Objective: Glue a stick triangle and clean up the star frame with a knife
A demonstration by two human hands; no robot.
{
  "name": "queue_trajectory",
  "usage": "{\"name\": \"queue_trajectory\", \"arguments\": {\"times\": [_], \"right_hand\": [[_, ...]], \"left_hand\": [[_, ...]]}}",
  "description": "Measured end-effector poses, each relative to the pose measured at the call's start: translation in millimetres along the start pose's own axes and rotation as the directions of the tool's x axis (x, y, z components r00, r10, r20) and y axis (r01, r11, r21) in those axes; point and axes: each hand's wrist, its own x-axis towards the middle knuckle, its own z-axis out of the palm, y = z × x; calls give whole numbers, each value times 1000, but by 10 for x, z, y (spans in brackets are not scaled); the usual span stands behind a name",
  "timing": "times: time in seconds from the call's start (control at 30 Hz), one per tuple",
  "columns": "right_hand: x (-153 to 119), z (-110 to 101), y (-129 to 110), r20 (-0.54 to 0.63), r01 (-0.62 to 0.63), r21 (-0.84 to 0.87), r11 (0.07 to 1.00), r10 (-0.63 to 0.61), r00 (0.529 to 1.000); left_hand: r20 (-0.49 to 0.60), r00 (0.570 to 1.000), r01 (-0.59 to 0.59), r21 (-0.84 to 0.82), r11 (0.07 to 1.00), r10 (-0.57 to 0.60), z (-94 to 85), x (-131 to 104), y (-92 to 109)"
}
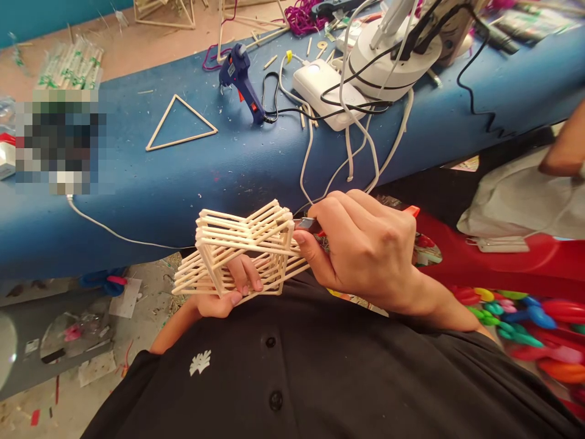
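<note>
A small framework of pale wooden sticks (247, 235) is held up in front of the dark shirt. My left hand (217, 302) grips it from below, with fingers reaching in among the lower sticks and the thumb along the bottom. My right hand (365, 235) is closed around a utility knife (306, 224) with an orange end. The knife's metal tip is at the framework's upper right corner, beside an upright stick; I cannot tell whether it touches. Most of the handle is hidden in my fist.
On the blue table (150, 189) lie a stick triangle (181, 124), a blue glue gun (242, 82) and a white power box (328, 91) with trailing cables. A red chair (484, 262) and colourful balloons (525, 317) are at the right, near another person's arm (567, 146).
</note>
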Motion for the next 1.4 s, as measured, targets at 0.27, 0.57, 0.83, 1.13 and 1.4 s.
{"name": "queue_trajectory", "arguments": {"times": [0.27,0.57,0.83,1.13,1.4], "right_hand": [[22,-40,39,14,48,-37,998,-47,999],[23,-39,41,24,49,-45,998,-48,999],[-15,-25,15,24,16,-19,1000,-16,1000],[-11,5,28,28,-7,-2,1000,7,1000],[26,38,37,42,-27,-10,1000,28,999]], "left_hand": [[-18,999,40,-23,999,-40,-3,-47,22],[-83,994,73,-18,997,-74,-6,-120,50],[-29,998,52,-47,998,-53,2,-70,28],[-47,997,51,-46,998,-53,6,-81,27],[-30,995,94,51,994,-93,-89,-160,106]]}}
